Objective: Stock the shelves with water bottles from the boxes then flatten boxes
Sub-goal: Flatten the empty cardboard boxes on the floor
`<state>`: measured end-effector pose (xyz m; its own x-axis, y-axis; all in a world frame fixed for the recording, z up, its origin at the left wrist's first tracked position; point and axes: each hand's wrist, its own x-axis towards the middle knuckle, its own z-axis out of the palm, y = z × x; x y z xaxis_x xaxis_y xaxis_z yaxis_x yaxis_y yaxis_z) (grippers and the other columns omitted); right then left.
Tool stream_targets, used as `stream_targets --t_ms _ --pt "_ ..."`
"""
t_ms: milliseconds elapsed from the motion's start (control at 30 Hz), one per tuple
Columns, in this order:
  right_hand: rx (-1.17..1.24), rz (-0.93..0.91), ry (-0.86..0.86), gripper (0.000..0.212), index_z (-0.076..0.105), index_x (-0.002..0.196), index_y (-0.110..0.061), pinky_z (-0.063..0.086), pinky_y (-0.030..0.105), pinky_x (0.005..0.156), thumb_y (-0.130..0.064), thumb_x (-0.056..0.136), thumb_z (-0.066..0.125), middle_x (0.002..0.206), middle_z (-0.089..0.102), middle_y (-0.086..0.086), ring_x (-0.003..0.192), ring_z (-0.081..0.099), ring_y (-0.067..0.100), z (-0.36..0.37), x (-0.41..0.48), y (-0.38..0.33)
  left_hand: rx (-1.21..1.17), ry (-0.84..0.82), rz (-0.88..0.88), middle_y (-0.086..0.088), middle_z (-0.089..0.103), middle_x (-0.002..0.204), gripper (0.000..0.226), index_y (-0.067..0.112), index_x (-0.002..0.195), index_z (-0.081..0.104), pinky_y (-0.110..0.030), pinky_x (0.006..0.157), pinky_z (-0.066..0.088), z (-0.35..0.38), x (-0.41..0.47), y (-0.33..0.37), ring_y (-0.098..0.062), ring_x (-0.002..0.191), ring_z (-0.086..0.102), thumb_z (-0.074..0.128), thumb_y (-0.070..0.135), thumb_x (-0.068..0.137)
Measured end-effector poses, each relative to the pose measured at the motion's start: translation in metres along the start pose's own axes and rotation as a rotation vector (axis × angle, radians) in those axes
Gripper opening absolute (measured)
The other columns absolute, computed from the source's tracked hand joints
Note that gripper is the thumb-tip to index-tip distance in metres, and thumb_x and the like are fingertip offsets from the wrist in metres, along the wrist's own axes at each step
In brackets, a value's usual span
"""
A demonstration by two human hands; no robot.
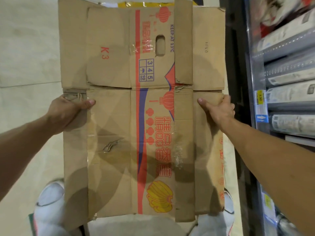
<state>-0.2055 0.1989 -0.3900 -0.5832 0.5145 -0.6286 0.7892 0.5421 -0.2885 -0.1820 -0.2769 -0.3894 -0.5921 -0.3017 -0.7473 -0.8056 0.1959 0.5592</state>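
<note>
A flattened brown cardboard box [119, 116] with red and purple print and a yellow banana picture fills the middle of the view, held flat in front of me. My left hand [68, 113] grips its left edge, thumb lying on top. My right hand [219, 109] grips the right edge the same way, thumb on the top face. The fingers of both hands are hidden under the cardboard. No water bottles show clearly.
Shelving [259, 82] with stocked packaged goods and price tags runs down the right side. Pale floor tiles [29, 48] lie to the left. My white shoes [49, 200] show below the box. A yellow item [129, 4] peeks out past the box's far edge.
</note>
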Motion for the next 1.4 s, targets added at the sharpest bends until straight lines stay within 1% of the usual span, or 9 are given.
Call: stream_targets --t_ms 200,367,533,633,733,867,1033,1167,1400 --pt "0.049 -0.027 0.062 0.099 0.043 0.140 -0.017 0.048 0.056 0.107 -0.068 0.066 0.084 0.137 0.060 0.010 0.127 0.058 0.036 -0.011 -0.008 0.005 -0.053 -0.025 -0.108 -0.006 0.080 0.100 0.070 0.007 0.105 0.078 -0.040 0.087 0.060 0.006 -0.008 -0.014 -0.024 0.090 0.075 0.096 0.047 0.050" --pt "0.103 -0.035 -0.044 0.104 0.052 0.143 -0.025 0.049 0.054 0.107 -0.082 0.060 0.076 0.134 0.064 0.001 0.123 0.059 0.028 -0.022 -0.010 0.016 -0.054 -0.004 -0.087 -0.002 0.080 0.095 0.054 0.014 0.103 0.078 -0.036 0.083 0.059 0.012 -0.023 -0.033 -0.020 0.087 0.074 0.095 0.046 0.063" --pt "0.234 -0.038 -0.143 0.046 0.068 0.113 -0.025 0.055 0.048 0.103 -0.052 0.080 0.085 0.108 0.074 -0.004 0.105 0.070 0.019 -0.030 -0.011 0.024 -0.056 -0.008 -0.117 0.005 0.079 0.080 0.060 0.011 0.098 0.077 -0.035 0.077 0.058 0.008 -0.027 -0.033 -0.021 0.082 0.073 0.095 0.047 0.054" --pt "0.352 -0.042 -0.207 0.050 0.074 0.121 -0.025 0.058 0.046 0.100 -0.047 0.079 0.088 0.106 0.079 -0.004 0.104 0.074 0.020 -0.033 -0.015 0.025 -0.087 0.019 -0.121 0.007 0.078 0.076 0.045 0.015 0.093 0.075 -0.032 0.071 0.056 0.008 -0.032 -0.029 -0.018 0.083 0.071 0.095 0.038 0.060" --pt "0.448 0.000 -0.350 0.051 0.072 0.125 -0.025 0.056 0.051 0.102 -0.043 0.081 0.087 0.112 0.079 0.000 0.109 0.074 0.024 -0.043 -0.019 0.021 -0.086 -0.011 -0.069 -0.005 0.079 0.095 0.057 0.009 0.103 0.078 -0.036 0.075 0.057 0.001 -0.037 -0.028 -0.022 0.080 0.073 0.096 0.038 0.058" --pt "0.398 0.016 -0.566 0.077 0.067 0.133 -0.026 0.051 0.056 0.108 -0.059 0.068 0.092 0.126 0.074 0.004 0.120 0.069 0.028 -0.057 -0.030 0.017 -0.096 -0.086 -0.019 -0.005 0.080 0.107 0.055 0.011 0.113 0.078 -0.044 0.090 0.058 -0.004 -0.050 -0.024 -0.027 0.095 0.077 0.096 0.029 0.063" --pt "0.308 -0.054 -0.431 0.091 0.055 0.145 -0.032 0.049 0.054 0.111 -0.059 0.066 0.093 0.134 0.069 -0.006 0.127 0.063 0.021 -0.036 -0.069 -0.004 -0.030 0.006 0.022 0.000 0.080 0.094 0.035 0.011 0.104 0.078 -0.025 0.069 0.062 0.003 -0.085 0.007 -0.013 0.079 0.077 0.093 0.019 0.073" --pt "0.299 -0.123 -0.322 0.066 0.060 0.140 -0.028 0.050 0.051 0.111 -0.041 0.082 0.087 0.128 0.072 -0.008 0.123 0.065 0.018 -0.030 -0.090 -0.015 0.010 0.063 0.043 0.000 0.080 0.088 0.030 0.011 0.098 0.079 -0.031 0.076 0.059 -0.005 -0.107 0.025 -0.019 0.083 0.077 0.093 0.023 0.075" --pt "0.277 -0.126 -0.236 0.062 0.063 0.136 -0.026 0.054 0.050 0.105 -0.038 0.081 0.089 0.123 0.073 -0.005 0.115 0.068 0.021 -0.062 -0.130 -0.051 0.024 0.070 0.065 0.007 0.079 0.088 0.029 0.014 0.099 0.079 -0.032 0.076 0.060 -0.041 -0.154 0.067 -0.013 0.083 0.075 0.092 0.027 0.077"
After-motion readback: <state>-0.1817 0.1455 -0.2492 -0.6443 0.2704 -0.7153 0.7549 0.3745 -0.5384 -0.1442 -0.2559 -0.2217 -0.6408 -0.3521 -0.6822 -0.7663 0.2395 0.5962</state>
